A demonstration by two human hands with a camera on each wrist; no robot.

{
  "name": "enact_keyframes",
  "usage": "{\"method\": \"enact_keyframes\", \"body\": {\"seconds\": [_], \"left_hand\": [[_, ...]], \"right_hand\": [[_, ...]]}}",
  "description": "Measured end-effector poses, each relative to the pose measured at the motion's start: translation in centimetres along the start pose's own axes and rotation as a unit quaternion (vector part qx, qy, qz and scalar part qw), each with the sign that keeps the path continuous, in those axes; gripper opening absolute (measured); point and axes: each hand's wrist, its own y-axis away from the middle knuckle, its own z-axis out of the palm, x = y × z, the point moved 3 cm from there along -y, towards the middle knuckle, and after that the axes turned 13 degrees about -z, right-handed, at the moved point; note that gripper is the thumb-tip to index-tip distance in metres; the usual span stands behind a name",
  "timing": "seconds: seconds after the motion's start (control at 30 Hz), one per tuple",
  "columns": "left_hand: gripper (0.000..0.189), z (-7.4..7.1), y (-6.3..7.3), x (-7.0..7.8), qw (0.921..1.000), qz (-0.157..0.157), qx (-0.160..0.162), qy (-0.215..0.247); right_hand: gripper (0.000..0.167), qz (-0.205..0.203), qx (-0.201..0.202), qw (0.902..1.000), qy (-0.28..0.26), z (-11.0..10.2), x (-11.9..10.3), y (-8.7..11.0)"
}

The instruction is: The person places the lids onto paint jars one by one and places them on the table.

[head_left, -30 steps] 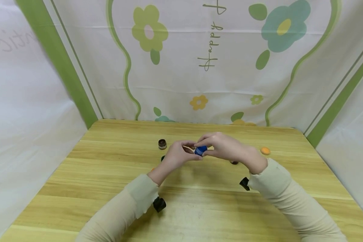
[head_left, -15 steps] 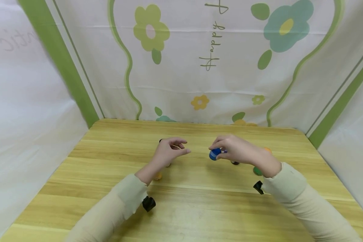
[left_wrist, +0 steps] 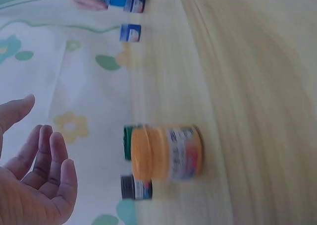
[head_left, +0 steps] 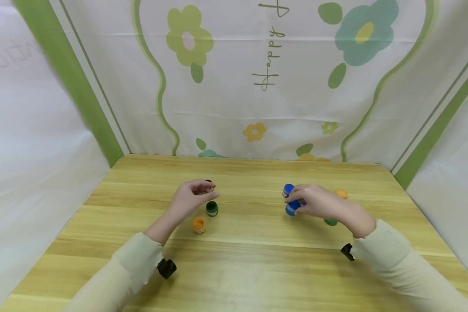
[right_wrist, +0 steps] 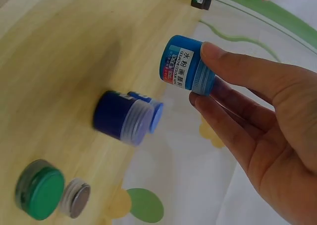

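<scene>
My right hand (head_left: 316, 201) pinches a small blue gouache paint jar (right_wrist: 176, 64) by its lid end, thumb on one side and fingertips on the other. In the right wrist view it hangs tilted near a purple-blue jar (right_wrist: 114, 115) and another blue jar (right_wrist: 156, 117) standing on the table. Over the left side of the table, my left hand (head_left: 187, 197) holds nothing, its fingers relaxed and thumb apart. Near it stand an open green paint jar (head_left: 212, 209), an open orange paint jar (head_left: 199, 225) and a dark jar (head_left: 209, 183) partly hidden behind the fingers.
A green lid (right_wrist: 45, 193) and a brownish lid (right_wrist: 77, 198) lie on the wooden table (head_left: 242, 268) at the right, with an orange lid (head_left: 341, 193) farther back. Beyond the table's back edge hangs a flowered white cloth (head_left: 226, 86).
Both hands were together on the blue jar a second ago. The left hand has let go and moved left; the right has carried the jar right and lower, towards the other blue jars.
</scene>
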Motion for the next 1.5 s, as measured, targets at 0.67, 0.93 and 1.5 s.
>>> {"method": "enact_keyframes", "body": {"seconds": [0.67, 0.93, 1.5], "left_hand": [[0.059, -3.1, 2.2, -3.8, 0.9946, -0.016, -0.073, -0.072], [0.073, -3.0, 2.0, -4.9, 0.9884, -0.016, -0.083, -0.126], [0.058, -1.3, 1.3, -6.0, 0.9766, -0.004, -0.109, -0.186]], "right_hand": [[0.033, 0.038, -0.024, 0.9985, -0.030, 2.1, 1.4, 2.7], [0.033, 0.047, -0.023, 0.9981, -0.033, 2.3, 1.4, 3.3], [0.036, 0.048, -0.011, 0.9975, -0.052, 2.6, 1.9, 3.7]]}}
